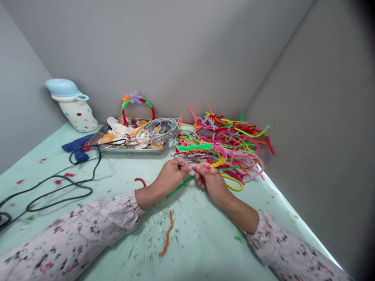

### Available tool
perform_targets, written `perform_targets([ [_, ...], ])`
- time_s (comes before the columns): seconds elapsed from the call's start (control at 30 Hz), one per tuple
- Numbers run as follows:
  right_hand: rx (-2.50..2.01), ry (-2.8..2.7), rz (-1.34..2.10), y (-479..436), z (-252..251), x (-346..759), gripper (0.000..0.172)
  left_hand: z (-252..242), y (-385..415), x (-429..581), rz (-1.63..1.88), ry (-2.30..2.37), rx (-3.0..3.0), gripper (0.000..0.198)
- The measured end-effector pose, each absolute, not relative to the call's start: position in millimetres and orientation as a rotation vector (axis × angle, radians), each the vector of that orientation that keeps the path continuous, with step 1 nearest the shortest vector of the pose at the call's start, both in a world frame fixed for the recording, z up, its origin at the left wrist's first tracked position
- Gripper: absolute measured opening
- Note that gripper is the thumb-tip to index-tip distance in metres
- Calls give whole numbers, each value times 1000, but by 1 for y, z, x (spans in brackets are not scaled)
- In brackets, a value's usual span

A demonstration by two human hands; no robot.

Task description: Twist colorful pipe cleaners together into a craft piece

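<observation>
My left hand (171,177) is closed in a pinch on the grey wire (177,159), whose bare end sticks out past the fingers. Beside it, my right hand (213,182) pinches a pink pipe cleaner (207,166) wound around that wire. From the right fingers a curved band continues up and back in yellow (219,162), pink and green (195,147) fuzzy sections. Both sets of fingertips almost meet. Under the hands lies a green pipe cleaner (180,187), partly hidden by them.
Behind are a heap of pipe cleaners (234,136) and a metal tray (129,150) with shell-like pieces, a wire coil (165,128) and a flowered hoop (152,111). Leftward are a blue glue gun (77,145), its black cord (61,175) and a bottle (76,113). An orange pipe cleaner (167,236) lies in front.
</observation>
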State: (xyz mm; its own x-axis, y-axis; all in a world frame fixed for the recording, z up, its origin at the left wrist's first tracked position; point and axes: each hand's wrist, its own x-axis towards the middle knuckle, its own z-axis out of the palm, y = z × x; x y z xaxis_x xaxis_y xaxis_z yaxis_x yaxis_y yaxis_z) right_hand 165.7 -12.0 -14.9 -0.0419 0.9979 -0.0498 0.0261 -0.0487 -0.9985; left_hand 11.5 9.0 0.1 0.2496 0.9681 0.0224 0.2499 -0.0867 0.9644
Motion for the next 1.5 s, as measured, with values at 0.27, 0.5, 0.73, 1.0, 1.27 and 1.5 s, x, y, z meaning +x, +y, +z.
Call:
perform_targets([
  [0.27, -1237, -1246, 1282, -10, -17, 167, 26, 2, 7, 9, 879, 1285, 1724, 20],
  [0.5, -1235, -1299, 1257, -13, -15, 166, 28, 1, 8, 11, 888, 1195, 1549, 18],
  [0.73, -1247, -1330, 1254, -13, -12, 165, 29, 2, 9, 11, 903, 1133, 1441, 19],
  [1.0, -1236, -1261, 1305, -12, -14, 164, 24, -8, 12, 12, 930, 1084, 1340, 20],
  [1.27, -1229, -1277, 1292, -13, -14, 164, 20, -5, 11, 13, 918, 1067, 1337, 18],
  [1.5, -1248, -1284, 1255, -12, -15, 166, 26, -3, 10, 14, 905, 1041, 1331, 25],
])
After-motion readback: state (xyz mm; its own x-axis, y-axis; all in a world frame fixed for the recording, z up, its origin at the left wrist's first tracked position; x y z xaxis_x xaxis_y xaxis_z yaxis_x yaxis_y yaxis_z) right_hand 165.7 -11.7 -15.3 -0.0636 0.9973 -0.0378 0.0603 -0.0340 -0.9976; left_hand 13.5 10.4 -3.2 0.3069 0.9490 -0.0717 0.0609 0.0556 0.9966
